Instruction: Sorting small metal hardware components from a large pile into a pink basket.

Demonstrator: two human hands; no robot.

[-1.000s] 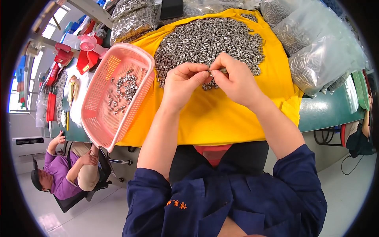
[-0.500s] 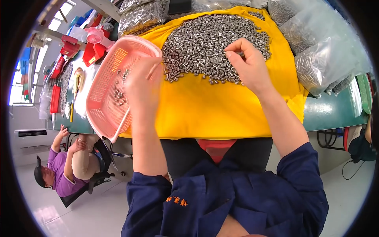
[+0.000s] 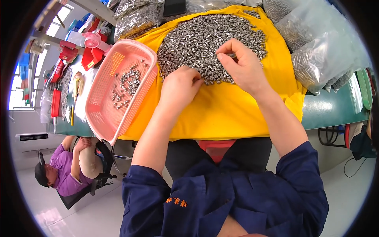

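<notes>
A wide heap of small silver metal cylinders [image 3: 209, 37] lies on a yellow cloth [image 3: 189, 122] before me. My left hand [image 3: 178, 87] is at the heap's near left edge, its fingers curled down with the tips partly hidden. Over the right part of the heap, my right hand [image 3: 246, 69] pinches thumb and forefinger together. Whatever is between those fingertips is too small to name. To the left, a pink perforated plastic basket [image 3: 100, 114] holds a loose scatter of the same metal pieces [image 3: 132, 81].
Clear bags of metal parts [image 3: 312, 65] stand at the right, with more bagged parts [image 3: 136, 19] at the back left. A dark phone [image 3: 174, 7] lies at the back. Left of the basket are red bins [image 3: 92, 57] and a pink fan [image 3: 93, 39]. A person in purple [image 3: 69, 170] sits at left.
My left hand has moved from over the pink basket rightward to the heap's near edge, uncovering the pieces in the basket. My right hand has shifted slightly left, still pinched.
</notes>
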